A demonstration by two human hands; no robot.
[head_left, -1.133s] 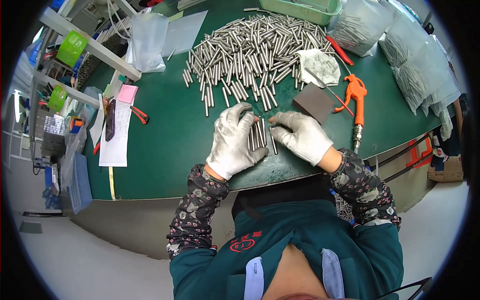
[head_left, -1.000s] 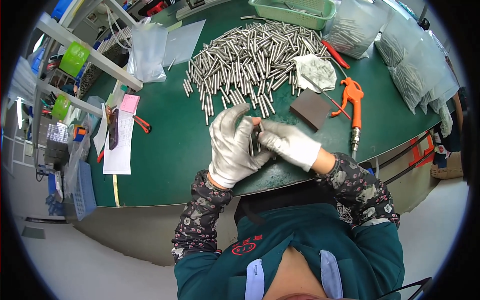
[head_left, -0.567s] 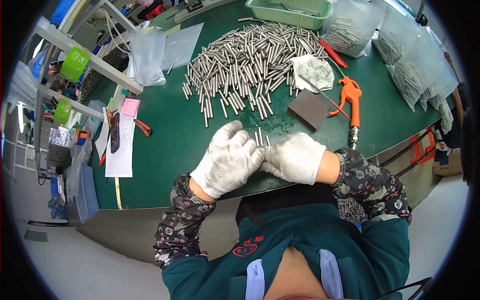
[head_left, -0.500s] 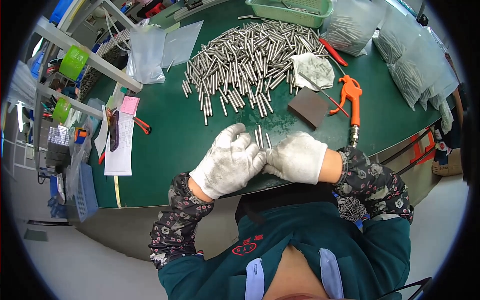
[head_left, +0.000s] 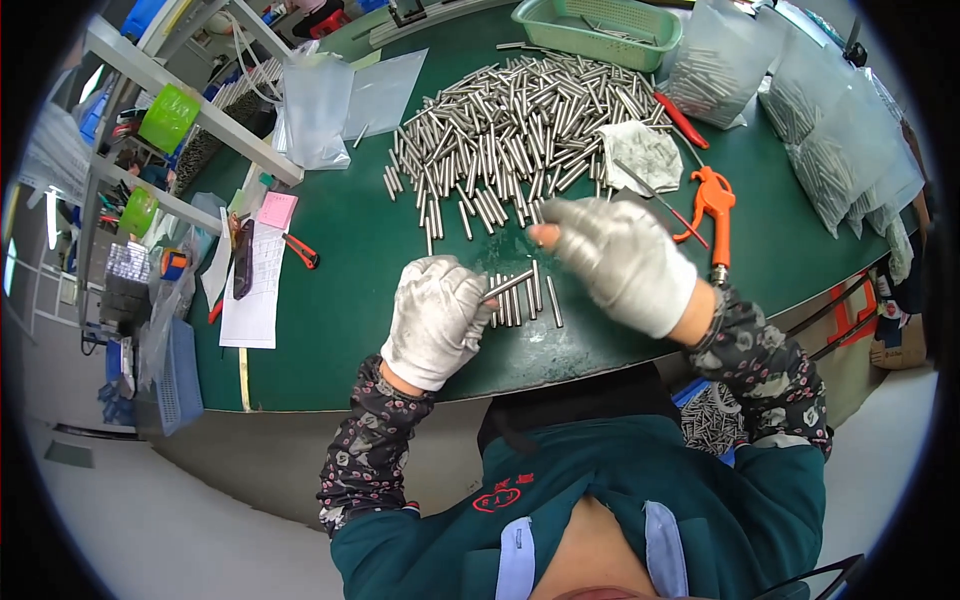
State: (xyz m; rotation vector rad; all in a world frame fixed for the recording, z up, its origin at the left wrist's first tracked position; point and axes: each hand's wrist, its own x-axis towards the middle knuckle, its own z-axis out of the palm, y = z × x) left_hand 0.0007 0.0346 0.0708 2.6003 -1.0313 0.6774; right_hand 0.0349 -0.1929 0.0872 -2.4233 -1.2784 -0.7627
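My left hand (head_left: 437, 322), in a white work glove, grips a short steel pin (head_left: 508, 286), which slants up to the right from the fingers. Below that pin, several more steel pins (head_left: 516, 306) lie roughly side by side on the green tabletop. My right hand (head_left: 632, 262), also gloved, hovers right of this row with a bare fingertip showing; motion smears its fingers. It covers most of the dark block (head_left: 630, 196). Beyond both hands spreads a large heap of steel pins (head_left: 520, 125).
A stained white cloth (head_left: 643, 158), red-handled tool (head_left: 682, 121) and orange air gun (head_left: 713, 205) lie right of the heap. Behind stand a green basket (head_left: 600, 42) and pin-filled bags (head_left: 835, 150). At left are a paper sheet (head_left: 250, 310), red cutter (head_left: 301, 251) and shelf frame (head_left: 215, 130).
My hands have parted: the right moved up and right, over the block, while the left shifted slightly left. The left now shows a slanted pin, and the row of pins has come into view.
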